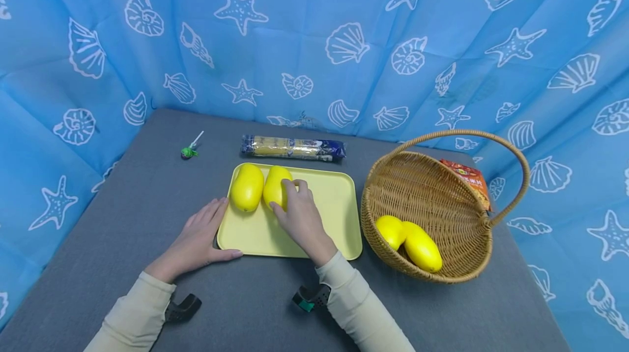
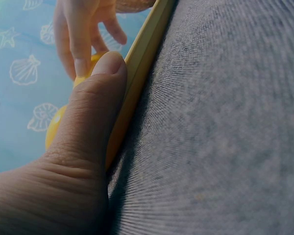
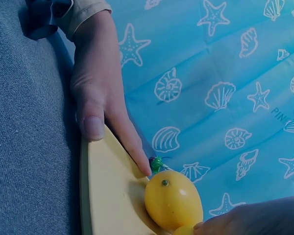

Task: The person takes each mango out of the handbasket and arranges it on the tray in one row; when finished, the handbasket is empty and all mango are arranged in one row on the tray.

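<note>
Two yellow mangoes lie side by side on a pale yellow tray (image 1: pixel 319 232). My right hand (image 1: pixel 304 221) grips the right-hand mango (image 1: pixel 276 185) from above, thumb on the near side and fingers over its right side. The other mango (image 1: pixel 247 188), also seen whole in the right wrist view, sits at the tray's left end. My left hand (image 1: pixel 199 240) rests against the tray's front left corner, its fingers straight along the left side and the thumb (image 2: pixel 95 98) along the front edge. The right palm hides part of the gripped mango.
Right of the tray stands a wicker basket (image 1: pixel 457 232) with a tall handle, holding two more mangoes (image 1: pixel 422 248). A red snack packet (image 1: pixel 469 177) is partly behind it. Beyond the tray lies a long clear-and-blue packet (image 1: pixel 293 148); a green lollipop (image 1: pixel 188 152) lies farther left.
</note>
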Demonstrator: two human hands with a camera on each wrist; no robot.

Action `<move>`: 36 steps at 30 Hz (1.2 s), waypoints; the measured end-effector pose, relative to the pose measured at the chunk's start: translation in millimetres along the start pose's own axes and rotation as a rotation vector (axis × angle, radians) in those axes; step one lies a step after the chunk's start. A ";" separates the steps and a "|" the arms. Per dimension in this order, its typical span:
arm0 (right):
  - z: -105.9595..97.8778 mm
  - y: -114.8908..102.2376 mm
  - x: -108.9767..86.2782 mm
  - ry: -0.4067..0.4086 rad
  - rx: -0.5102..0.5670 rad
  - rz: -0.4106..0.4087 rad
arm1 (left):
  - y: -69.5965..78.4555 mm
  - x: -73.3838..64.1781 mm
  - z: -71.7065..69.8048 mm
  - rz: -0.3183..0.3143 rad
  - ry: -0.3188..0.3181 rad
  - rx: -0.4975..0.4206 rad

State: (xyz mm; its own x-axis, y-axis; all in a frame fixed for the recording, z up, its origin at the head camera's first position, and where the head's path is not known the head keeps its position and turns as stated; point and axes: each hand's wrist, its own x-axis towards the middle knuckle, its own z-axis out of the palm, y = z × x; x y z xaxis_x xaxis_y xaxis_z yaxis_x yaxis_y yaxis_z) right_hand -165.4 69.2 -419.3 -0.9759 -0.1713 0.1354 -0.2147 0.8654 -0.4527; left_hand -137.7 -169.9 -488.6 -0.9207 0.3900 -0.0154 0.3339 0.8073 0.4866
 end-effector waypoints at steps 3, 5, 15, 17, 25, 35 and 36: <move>-0.4 -0.1 -0.1 -0.004 -0.008 0.003 | -0.3 -0.2 0.1 0.004 0.004 0.002; -0.9 -0.4 -0.2 -0.007 -0.011 0.006 | -0.5 -0.2 0.1 0.005 0.006 0.003; -3.3 -0.5 -0.3 -0.011 -0.014 0.014 | -0.1 0.0 -0.4 0.010 0.003 0.004; -4.1 -0.9 -0.1 -0.012 -0.016 0.016 | 0.2 -0.1 -0.6 0.008 0.002 0.001; -16.6 -3.9 -5.6 -0.032 -0.021 0.039 | 0.8 -0.4 -0.9 -0.002 -0.007 0.003; -91.6 -13.8 -42.2 0.015 -0.027 0.002 | 0.9 -0.4 -1.3 0.001 -0.005 0.005; -100.4 -12.7 -47.1 0.025 -0.037 -0.006 | 1.0 -0.4 -1.2 0.000 -0.006 0.006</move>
State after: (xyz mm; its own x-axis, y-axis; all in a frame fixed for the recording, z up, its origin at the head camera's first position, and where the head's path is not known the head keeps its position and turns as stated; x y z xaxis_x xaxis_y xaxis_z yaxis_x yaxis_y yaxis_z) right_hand -112.7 113.5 -331.5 -0.9731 -0.1650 0.1607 -0.2187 0.8812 -0.4191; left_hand -137.3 -169.8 -487.0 -0.9196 0.3923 -0.0204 0.3348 0.8100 0.4816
